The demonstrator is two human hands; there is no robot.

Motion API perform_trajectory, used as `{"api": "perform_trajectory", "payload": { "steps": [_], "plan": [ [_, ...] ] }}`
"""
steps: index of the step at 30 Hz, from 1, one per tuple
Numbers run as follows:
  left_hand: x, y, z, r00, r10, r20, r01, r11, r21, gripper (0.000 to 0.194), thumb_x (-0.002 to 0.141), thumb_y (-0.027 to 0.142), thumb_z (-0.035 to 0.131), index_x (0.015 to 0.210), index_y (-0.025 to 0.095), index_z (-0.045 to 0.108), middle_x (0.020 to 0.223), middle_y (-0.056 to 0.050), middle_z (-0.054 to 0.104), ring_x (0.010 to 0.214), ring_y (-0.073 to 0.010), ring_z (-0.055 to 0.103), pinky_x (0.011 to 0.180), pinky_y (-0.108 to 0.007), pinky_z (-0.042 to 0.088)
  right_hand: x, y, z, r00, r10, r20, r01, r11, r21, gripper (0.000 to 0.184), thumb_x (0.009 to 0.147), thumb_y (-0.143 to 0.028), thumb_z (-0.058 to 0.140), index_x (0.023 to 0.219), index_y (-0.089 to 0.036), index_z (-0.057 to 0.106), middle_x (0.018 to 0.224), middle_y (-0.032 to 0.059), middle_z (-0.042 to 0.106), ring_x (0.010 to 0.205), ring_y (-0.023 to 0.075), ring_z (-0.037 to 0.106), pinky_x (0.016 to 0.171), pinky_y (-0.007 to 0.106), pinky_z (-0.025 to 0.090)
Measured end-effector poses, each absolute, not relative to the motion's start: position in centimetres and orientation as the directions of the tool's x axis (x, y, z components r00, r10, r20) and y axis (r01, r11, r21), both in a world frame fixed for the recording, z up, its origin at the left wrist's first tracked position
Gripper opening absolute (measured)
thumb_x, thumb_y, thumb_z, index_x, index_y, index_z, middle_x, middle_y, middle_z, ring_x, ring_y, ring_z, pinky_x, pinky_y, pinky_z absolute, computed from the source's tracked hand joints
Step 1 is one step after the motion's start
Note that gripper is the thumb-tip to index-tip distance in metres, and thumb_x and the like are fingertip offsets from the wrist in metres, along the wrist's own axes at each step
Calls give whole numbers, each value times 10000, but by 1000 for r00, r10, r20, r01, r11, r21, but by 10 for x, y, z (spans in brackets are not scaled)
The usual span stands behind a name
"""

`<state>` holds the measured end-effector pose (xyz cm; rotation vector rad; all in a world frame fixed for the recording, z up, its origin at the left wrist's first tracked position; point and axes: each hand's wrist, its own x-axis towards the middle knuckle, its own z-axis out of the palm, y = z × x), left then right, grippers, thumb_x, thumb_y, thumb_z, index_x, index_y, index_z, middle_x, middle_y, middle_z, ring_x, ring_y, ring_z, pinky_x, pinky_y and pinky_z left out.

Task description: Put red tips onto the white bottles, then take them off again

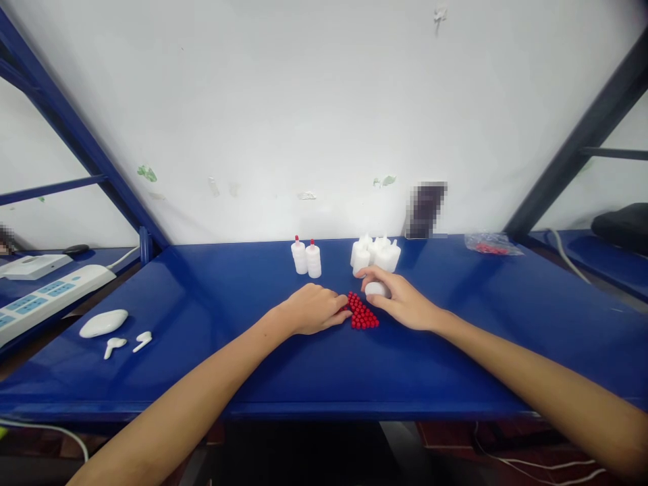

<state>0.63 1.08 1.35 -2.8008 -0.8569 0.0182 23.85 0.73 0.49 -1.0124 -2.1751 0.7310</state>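
My right hand (399, 300) is wrapped round a white squeeze bottle (377, 291), tipped so that its round base faces me. At the left edge of a group of small red caps (362, 314), my left hand (318, 308) has its thumb and forefinger closed round a red cap (344, 308), partly hidden by the fingers. Two white bottles with red caps on their tips (313, 261) stand upright behind my left hand. Beyond my right hand is a cluster of several white bottles (385, 256) with bare nozzles.
A clear plastic bag (493, 244) with red pieces lies at the back right of the blue table (243, 378). A dark blurred-out object (426, 210) leans on the wall. White earbuds (142, 341), their case (104, 323) and a power strip (55, 297) are at the left.
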Motion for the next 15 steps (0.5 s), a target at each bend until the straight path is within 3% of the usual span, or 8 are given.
{"api": "perform_trajectory", "payload": {
  "steps": [8, 15],
  "plan": [
    [8, 11, 10, 842, 536, 54, 534, -817, -217, 329, 1009, 384, 382, 866, 163, 577, 745, -51, 686, 611, -193, 674, 505, -258, 374, 240, 7, 5, -504, 806, 311, 485, 562, -670, 370, 837, -195, 531, 1206, -210, 547, 1018, 44, 645, 893, 212, 621, 835, 353, 465],
    [5, 12, 10, 839, 532, 116, 544, -817, -191, 327, 994, 357, 420, 770, 171, 568, 613, -16, 637, 507, -155, 605, 482, -246, 295, 239, 6, 7, -502, 785, 364, 497, 606, -621, 218, 874, -220, 529, 1070, -217, 625, 1050, 35, 693, 940, 224, 649, 857, 350, 484]
  ]
}}
